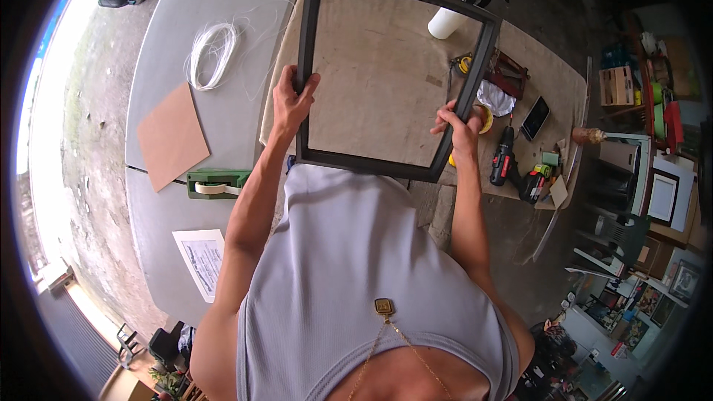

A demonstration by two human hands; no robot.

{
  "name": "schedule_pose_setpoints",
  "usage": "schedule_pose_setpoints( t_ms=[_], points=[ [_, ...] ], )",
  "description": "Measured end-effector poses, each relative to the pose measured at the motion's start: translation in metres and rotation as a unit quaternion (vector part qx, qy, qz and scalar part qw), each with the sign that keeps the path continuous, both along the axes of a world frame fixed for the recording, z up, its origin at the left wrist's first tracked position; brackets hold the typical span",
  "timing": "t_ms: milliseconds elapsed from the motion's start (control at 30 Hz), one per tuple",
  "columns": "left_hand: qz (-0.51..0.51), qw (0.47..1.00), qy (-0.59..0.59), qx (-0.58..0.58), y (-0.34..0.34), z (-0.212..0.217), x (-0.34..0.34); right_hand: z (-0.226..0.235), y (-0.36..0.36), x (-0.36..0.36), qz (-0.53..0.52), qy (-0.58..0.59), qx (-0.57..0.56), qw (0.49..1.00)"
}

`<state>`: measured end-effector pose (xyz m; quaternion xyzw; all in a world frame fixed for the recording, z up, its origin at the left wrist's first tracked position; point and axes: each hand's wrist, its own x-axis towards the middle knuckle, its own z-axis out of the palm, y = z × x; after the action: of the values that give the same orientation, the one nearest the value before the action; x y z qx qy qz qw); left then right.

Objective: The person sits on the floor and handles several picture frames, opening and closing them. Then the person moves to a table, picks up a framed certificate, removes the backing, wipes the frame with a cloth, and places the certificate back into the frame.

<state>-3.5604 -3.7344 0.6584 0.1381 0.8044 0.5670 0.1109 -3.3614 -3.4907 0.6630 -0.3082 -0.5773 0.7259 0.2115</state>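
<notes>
A dark rectangular picture frame (371, 164) is held up in front of my chest, tilted over the tan-covered table. The table shows through its opening; whether glass sits in it I cannot tell. My left hand (295, 100) grips the left rail, thumb on the near face. Around the lower part of the right rail, my right hand (463, 131) is closed. Just beyond that hand lie a yellow roll (486, 119) and a crumpled silvery-white wrapper (496, 98), partly covered by the frame and hand.
The pale table (160, 104) at left carries coiled white cord (212, 56), a brown board (173, 138), a green tape dispenser (199, 185) and a printed sheet (200, 258). At right lie a cordless drill (503, 160), a phone (535, 117) and a white roll (445, 24).
</notes>
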Motion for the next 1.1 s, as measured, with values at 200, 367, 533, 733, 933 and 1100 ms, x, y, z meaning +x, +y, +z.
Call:
schedule_pose_setpoints(
  t_ms=[200, 367, 533, 733, 933, 1100],
  points=[
    [0.011, 0.992, 0.094, -0.079, -0.005, -0.008, -0.012, -0.019, 0.015, -0.016, 0.028, 0.017, 0.045, 0.998],
    [0.018, 0.992, 0.1, -0.072, -0.008, -0.007, -0.015, -0.025, 0.02, -0.043, 0.026, 0.061, 0.066, 0.996],
    [-0.003, 0.996, 0.087, -0.036, -0.017, -0.008, -0.013, -0.061, 0.027, -0.064, -0.034, 0.125, 0.07, 0.989],
    [-0.026, 0.819, 0.537, -0.201, 0.041, 0.154, 0.008, -0.067, 0.023, -0.059, -0.062, 0.153, 0.05, 0.985],
    [-0.241, 0.814, 0.416, -0.327, 0.081, 0.171, -0.006, -0.05, 0.05, -0.036, 0.044, 0.161, 0.163, 0.972],
    [-0.272, 0.785, 0.489, -0.267, 0.074, 0.16, -0.005, -0.052, 0.149, -0.02, -0.026, 0.048, 0.145, 0.988]
  ],
)
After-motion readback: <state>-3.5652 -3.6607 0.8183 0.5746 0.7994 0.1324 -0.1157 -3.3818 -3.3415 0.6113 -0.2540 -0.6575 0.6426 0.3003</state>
